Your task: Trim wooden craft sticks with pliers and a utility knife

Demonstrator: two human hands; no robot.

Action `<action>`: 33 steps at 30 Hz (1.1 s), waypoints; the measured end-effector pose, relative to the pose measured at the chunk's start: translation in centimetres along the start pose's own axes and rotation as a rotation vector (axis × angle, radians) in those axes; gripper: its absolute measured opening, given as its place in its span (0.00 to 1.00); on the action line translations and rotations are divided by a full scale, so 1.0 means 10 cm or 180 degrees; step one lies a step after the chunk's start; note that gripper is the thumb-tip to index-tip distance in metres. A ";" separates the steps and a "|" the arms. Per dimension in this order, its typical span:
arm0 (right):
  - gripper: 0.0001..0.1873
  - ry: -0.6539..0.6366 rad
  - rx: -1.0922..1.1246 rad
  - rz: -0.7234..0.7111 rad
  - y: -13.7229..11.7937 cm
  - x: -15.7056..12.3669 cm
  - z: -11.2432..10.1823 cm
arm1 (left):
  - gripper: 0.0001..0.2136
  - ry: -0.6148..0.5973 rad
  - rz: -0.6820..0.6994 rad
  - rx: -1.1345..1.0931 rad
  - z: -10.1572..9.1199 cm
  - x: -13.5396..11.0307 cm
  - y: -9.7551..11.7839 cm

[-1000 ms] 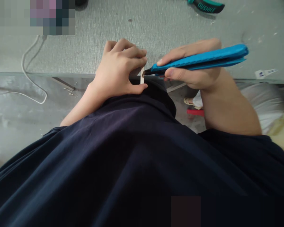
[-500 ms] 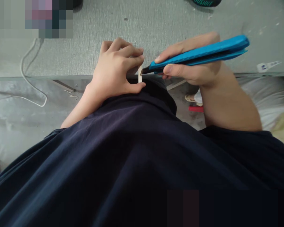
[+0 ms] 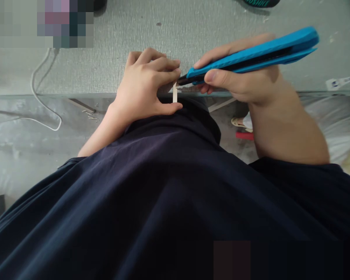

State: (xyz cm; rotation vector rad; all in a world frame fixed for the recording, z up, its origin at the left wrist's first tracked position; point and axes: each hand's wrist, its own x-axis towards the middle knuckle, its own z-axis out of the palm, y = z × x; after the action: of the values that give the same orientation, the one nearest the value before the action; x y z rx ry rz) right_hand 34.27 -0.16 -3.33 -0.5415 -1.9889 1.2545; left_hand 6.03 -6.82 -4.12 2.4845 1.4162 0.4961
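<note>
My left hand (image 3: 151, 79) grips a short, pale strip (image 3: 175, 95), wood-like in colour, at the table's near edge. The thumb presses its lower end and the fingertips close over its upper end. My right hand (image 3: 239, 79) is wrapped around a blue utility knife (image 3: 256, 54) with a black nose. The knife slants down to the left, and its dark tip meets the strip's right side just below my left fingertips. How deep the tip sits in the strip cannot be made out.
A grey textured table (image 3: 119, 23) lies ahead. A white cable (image 3: 33, 77) hangs over its edge on the left. A black object with green lettering (image 3: 261, 3) stands at the back, and a white label (image 3: 340, 83) lies at right. Below are small sticks (image 3: 90, 116) and a red object (image 3: 245, 135).
The knife's rear end has risen and shifted right, and its tip sits slightly higher along the strip. My left hand keeps its hold. The whole view has shifted a little.
</note>
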 end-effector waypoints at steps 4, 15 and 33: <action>0.15 -0.0091 -0.0034 0.0037 -0.03 0.02 -0.01 | 0.41 -0.0083 -0.0062 0.0064 0.00 0.01 0.01; 0.13 -0.0170 -0.0118 0.0013 -0.12 0.02 0.00 | 0.41 -0.0118 -0.0171 0.0109 -0.01 0.01 0.07; 0.11 -0.0059 -0.0064 -0.0069 -0.01 0.01 -0.02 | 0.40 -0.0112 -0.0155 0.0081 -0.02 0.02 0.07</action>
State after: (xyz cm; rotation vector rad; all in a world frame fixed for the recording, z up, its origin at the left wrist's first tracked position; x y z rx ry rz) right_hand 34.35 -0.05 -3.18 -0.5184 -2.0196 1.2315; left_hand 6.57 -6.98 -3.64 2.4594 1.4747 0.4249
